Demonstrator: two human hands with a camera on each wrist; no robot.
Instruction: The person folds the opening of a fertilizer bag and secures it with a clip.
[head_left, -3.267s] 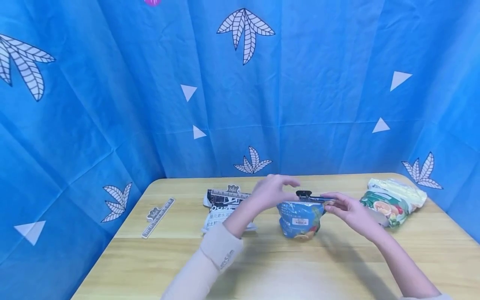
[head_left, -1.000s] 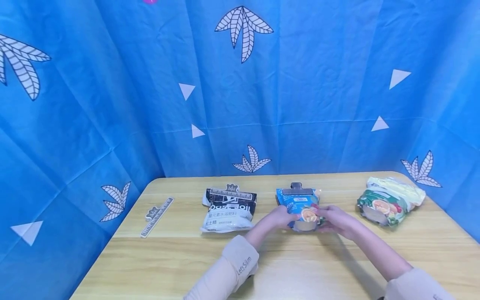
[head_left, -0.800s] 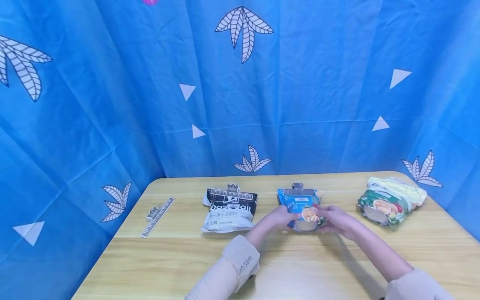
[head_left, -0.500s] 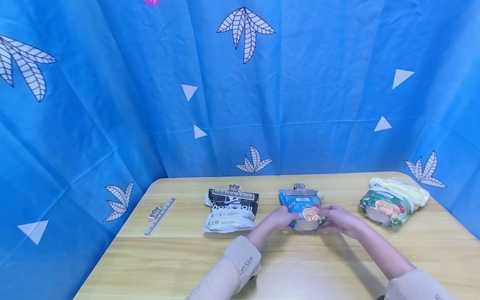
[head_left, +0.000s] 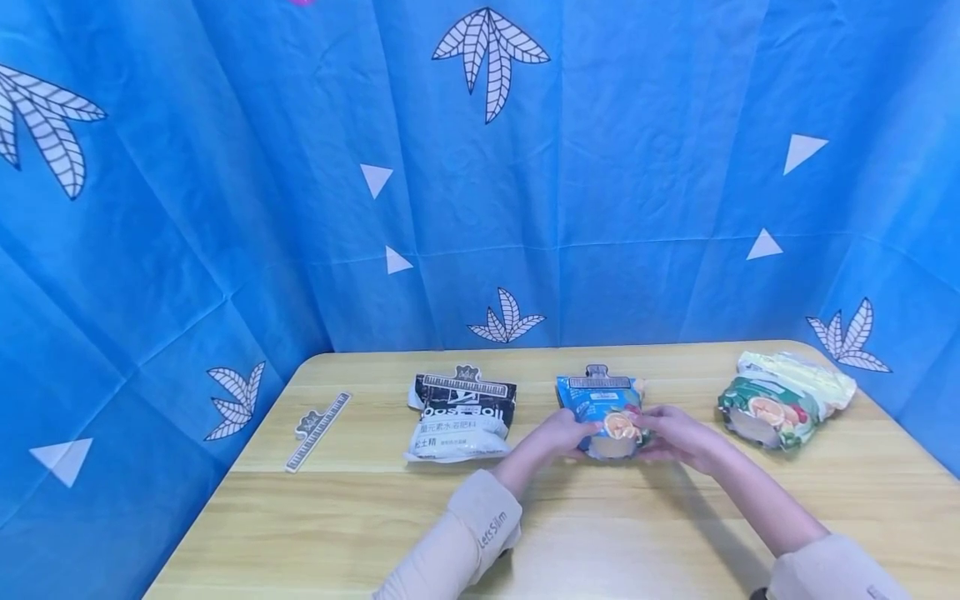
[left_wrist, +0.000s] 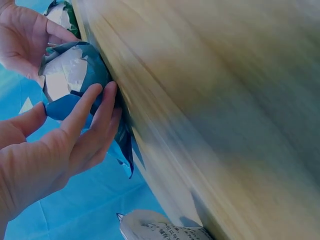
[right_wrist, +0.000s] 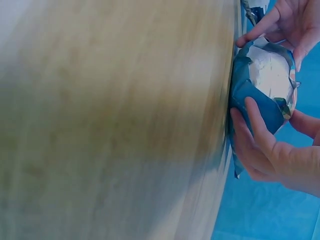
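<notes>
A blue snack bag with fruit pictures lies on the table, its folded top held by a dark bag clip with a piano-key print. My left hand pinches the bag's lower left corner between thumb and fingers. On the opposite side, my right hand grips the lower right corner. Both wrist views show the bag's pale, rounded bottom between the two hands, the fingers reaching round its underside.
Left of the blue bag lies a black and white bag with its own piano-key clip. A loose clip rests at the far left. A green fruit bag lies at the right. Blue curtains stand behind the table.
Earlier, the bag stood up with its clip being handled at the top by both hands. Now it lies back, held at its lower corners. Over the last second little has moved.
</notes>
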